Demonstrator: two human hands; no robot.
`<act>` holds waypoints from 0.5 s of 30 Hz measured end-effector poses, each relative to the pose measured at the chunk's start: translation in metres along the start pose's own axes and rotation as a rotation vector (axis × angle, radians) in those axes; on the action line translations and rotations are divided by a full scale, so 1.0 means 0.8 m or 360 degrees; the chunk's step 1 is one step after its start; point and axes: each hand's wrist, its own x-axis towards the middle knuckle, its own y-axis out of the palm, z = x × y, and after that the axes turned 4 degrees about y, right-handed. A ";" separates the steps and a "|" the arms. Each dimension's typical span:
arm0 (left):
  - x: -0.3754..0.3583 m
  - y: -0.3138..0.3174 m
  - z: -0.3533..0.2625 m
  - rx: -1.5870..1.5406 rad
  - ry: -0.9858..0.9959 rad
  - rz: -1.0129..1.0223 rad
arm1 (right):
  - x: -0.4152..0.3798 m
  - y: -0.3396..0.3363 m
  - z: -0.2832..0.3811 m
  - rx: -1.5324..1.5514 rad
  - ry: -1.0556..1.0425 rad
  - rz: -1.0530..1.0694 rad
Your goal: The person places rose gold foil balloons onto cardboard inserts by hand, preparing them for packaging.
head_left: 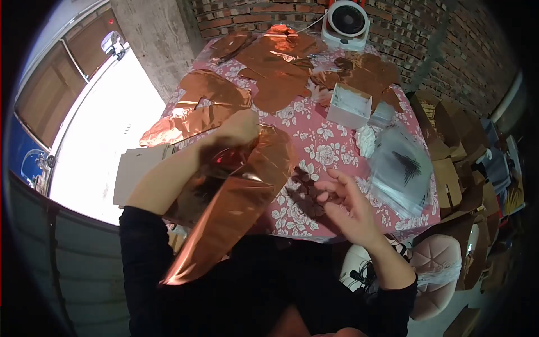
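Observation:
My left hand point(240, 128) is closed on the upper end of a flat, copper-coloured foil balloon point(241, 196). The shiny sheet hangs folded from the hand, over the table's near edge and towards my lap. Its fingertips are partly hidden behind the hand and the foil. To the right of the foil, my right hand point(351, 209) hovers above the tablecloth, fingers apart and slightly curled, holding nothing. Its dark shadow falls on the cloth beside it. More flat copper foil balloons point(275, 73) lie spread across the far half of the table.
A pink rose-patterned cloth covers the table point(325, 153). On its right are an open white box point(349, 106) and a stack of clear plastic bags point(400, 168). A fan point(346, 25) stands at the back. Cardboard boxes point(449, 180) and a chair point(435, 275) are at the right.

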 end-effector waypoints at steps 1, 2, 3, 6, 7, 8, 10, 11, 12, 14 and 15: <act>0.007 0.009 -0.002 0.0189 -0.0049 -0.0016 | 0.002 0.002 -0.001 -0.0569 -0.0282 -0.0080; 0.013 0.015 -0.005 0.0191 -0.0055 -0.0012 | 0.003 0.004 0.000 -0.1138 -0.0568 -0.0160; 0.018 0.016 -0.016 0.0148 -0.0028 0.0061 | 0.008 0.005 0.006 -0.1426 -0.0633 -0.0160; 0.058 0.062 0.016 0.0158 0.0052 -0.0078 | 0.029 0.012 0.004 -0.1909 -0.1093 -0.0051; 0.073 0.077 0.029 0.0202 0.0096 -0.0290 | 0.035 0.012 -0.005 -0.1835 -0.1101 0.0070; 0.079 0.076 0.026 0.0202 0.0096 -0.0291 | 0.039 0.017 -0.006 -0.1836 -0.1102 0.0071; 0.085 0.069 0.016 0.0217 0.0003 -0.0292 | 0.045 0.027 -0.010 -0.1897 -0.0965 0.0160; 0.086 0.064 0.013 0.0219 0.0000 -0.0292 | 0.051 0.024 -0.020 -0.1960 -0.0860 0.0077; 0.085 0.054 0.004 0.0045 -0.0160 -0.0187 | 0.059 0.021 -0.024 -0.1959 -0.0863 0.0079; 0.085 0.048 0.002 -0.0128 -0.0324 -0.0091 | 0.079 0.015 -0.025 -0.2169 -0.0988 0.0093; 0.087 0.052 0.007 -0.0037 -0.0264 -0.0162 | 0.088 0.017 -0.026 -0.2151 -0.1088 0.0236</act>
